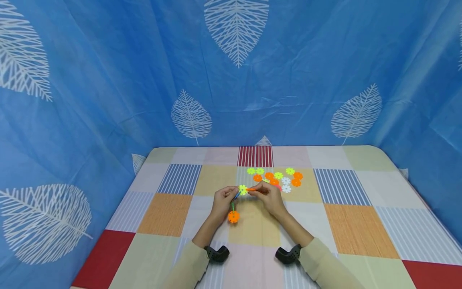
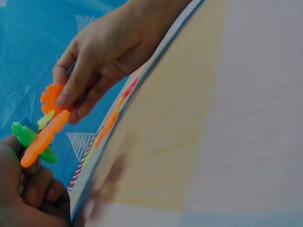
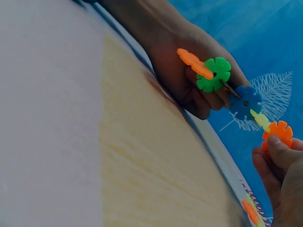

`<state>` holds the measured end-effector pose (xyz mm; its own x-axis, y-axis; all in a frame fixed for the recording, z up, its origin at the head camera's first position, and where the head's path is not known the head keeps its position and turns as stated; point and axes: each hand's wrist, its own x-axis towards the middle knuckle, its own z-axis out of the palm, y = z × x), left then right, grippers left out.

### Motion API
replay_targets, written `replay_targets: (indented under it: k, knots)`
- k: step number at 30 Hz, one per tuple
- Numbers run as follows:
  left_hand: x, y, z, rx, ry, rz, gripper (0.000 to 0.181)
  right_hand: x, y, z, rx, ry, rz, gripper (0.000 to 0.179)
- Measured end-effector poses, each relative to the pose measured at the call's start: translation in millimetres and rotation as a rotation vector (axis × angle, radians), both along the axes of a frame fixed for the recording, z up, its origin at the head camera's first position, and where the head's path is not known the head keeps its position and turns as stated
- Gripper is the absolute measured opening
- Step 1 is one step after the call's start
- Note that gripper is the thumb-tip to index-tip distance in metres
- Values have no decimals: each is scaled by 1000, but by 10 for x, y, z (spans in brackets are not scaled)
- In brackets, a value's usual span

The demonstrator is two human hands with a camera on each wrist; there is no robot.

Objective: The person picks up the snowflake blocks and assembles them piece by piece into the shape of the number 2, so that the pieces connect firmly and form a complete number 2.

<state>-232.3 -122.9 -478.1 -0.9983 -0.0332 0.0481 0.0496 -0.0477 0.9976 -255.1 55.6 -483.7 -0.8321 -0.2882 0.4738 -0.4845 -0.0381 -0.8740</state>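
A chain of notched plastic flower discs spans both hands above the table. My left hand [image 1: 221, 204] pinches the chain near its blue disc [image 3: 245, 102]. From there a green disc [image 3: 214, 74] and an orange disc [image 1: 233, 217] stick out on the near side, below the fingers. On the other side a yellow-green disc [image 1: 243, 190] stands edgewise to the blue one. My right hand [image 1: 271, 199] pinches another orange disc [image 3: 279, 135] between thumb and fingers, its edge meeting the yellow-green disc. Part of the chain is hidden behind the left fingers.
Loose orange discs [image 1: 298, 176], yellow-green discs [image 1: 290, 171] and white discs [image 1: 286, 188] lie scattered just beyond the right hand. A pink disc is partly covered by that hand. The patchwork-covered table [image 1: 353, 224] ends at a blue leaf-patterned curtain [image 1: 288, 80].
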Motion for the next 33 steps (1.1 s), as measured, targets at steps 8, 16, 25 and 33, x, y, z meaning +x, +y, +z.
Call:
replay_targets:
  k: [8,16,25,33]
  knots:
    - [-16,-56,18,18,-73,-85,26,9,4,-7,-33,69,50,7]
    - [-18,-77,-2,14,-62,-110,24,12,-19,-22,22,142,11,7]
    - [-86,-106,-125,1,-55,-76,26,-46,-52,-80,112,234,-46,9]
    - [-186,-97,-270,71,-61,34,27,-534,96,-96,294,168,0,35]
